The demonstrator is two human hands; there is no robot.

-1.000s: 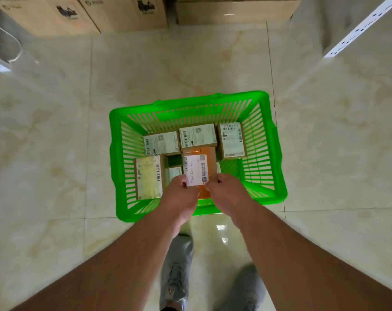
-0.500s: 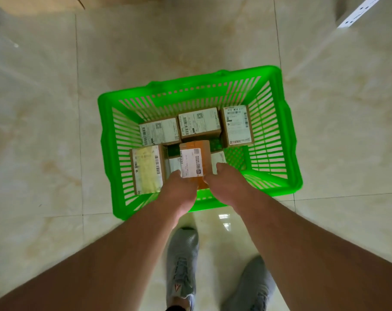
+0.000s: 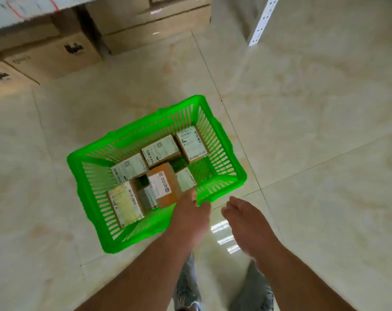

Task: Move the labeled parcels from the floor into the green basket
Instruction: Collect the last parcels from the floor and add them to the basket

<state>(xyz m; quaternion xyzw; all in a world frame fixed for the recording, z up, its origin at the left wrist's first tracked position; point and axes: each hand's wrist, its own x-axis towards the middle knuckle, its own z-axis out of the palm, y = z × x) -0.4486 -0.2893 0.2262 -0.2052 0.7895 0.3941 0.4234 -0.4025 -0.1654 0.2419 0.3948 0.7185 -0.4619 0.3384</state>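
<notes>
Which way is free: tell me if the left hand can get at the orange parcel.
Probably yes. The left hand hovers at the near rim of the green basket, and the orange parcel lies uppermost beside it, uncovered from above.

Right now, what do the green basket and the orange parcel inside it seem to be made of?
The green basket looks like moulded plastic, glossy: uniform bright colour, slotted lattice walls. The orange parcel seems cardboard with a matte orange face and a white printed paper label; blur leaves the exact surface open.
</notes>
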